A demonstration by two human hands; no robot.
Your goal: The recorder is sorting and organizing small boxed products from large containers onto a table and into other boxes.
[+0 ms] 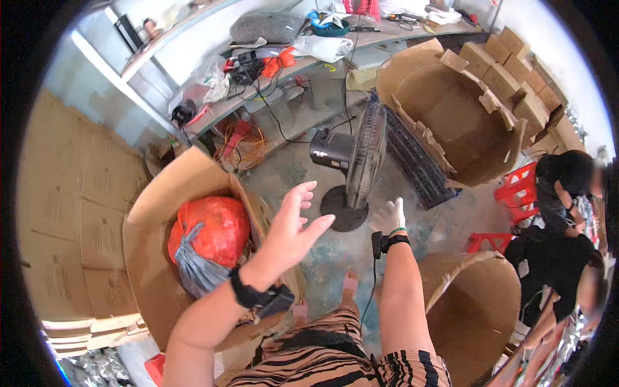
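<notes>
My left hand (291, 226) is held out bare over the floor, its thumb and fingers apart and nothing in it. It is beside the right wall of a cardboard box (143, 242), in which a full red plastic bag (216, 226) sits with a grey plastic bag (200, 264) knotted against it. My right hand (389, 218) wears a white glove, with fingers spread and no object in them. Just ahead of both hands stands a black fan (366, 155) on a round base (348, 209), touched by neither. Black devices are strapped to both my wrists.
A dark slatted panel (419, 158) leans by a large torn carton (464, 103). Another open carton (474, 309) stands beside my right arm. Two people in black (548, 271) are at the right near red stools (519, 190). A cluttered bench (374, 40) runs along the back; cables hang from it.
</notes>
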